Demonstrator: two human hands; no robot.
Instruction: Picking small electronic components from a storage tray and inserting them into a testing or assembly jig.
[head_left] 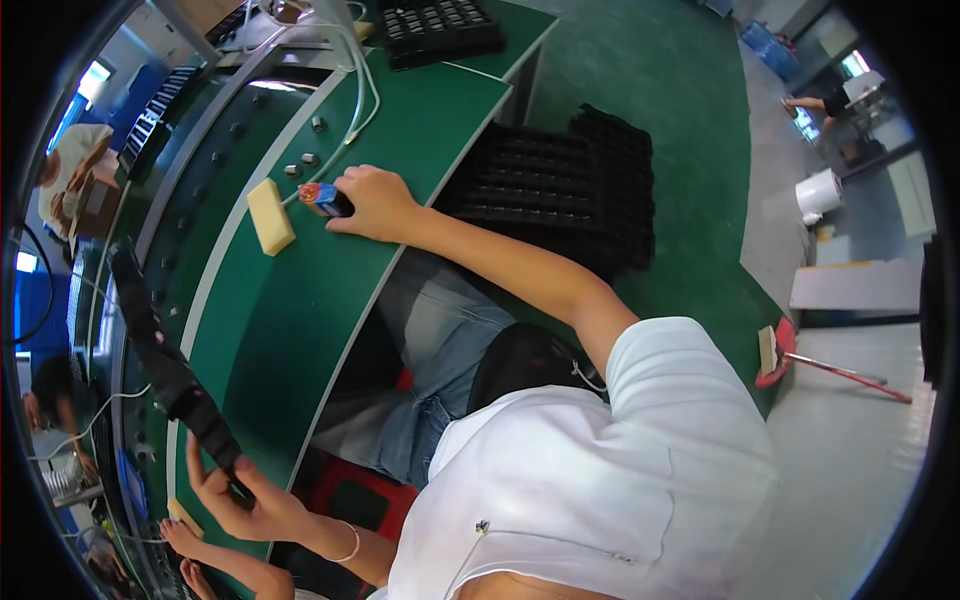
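Observation:
My left hand [235, 500] is at the lower left, its fingers closed on the near end of a long black tray [165, 360]. The tray appears nearly edge-on and reaches away over the conveyor. On the green worktable, my right hand [378, 203] is wrapped round a small dark object with a blue side and an orange-red end [322, 198]. That end points left, and its exact kind cannot be made out. Just left of it lies a pale yellow block [270, 217]. Several small metal cylinders [301, 164] stand beyond the block.
A conveyor [190, 230] carrying small parts runs along the table's left side. Stacked black trays [550, 185] stand right of the table; another black tray [440, 30] lies at the far end. A co-worker's hands [185, 540] are at lower left. White cables [360, 95] hang over the table.

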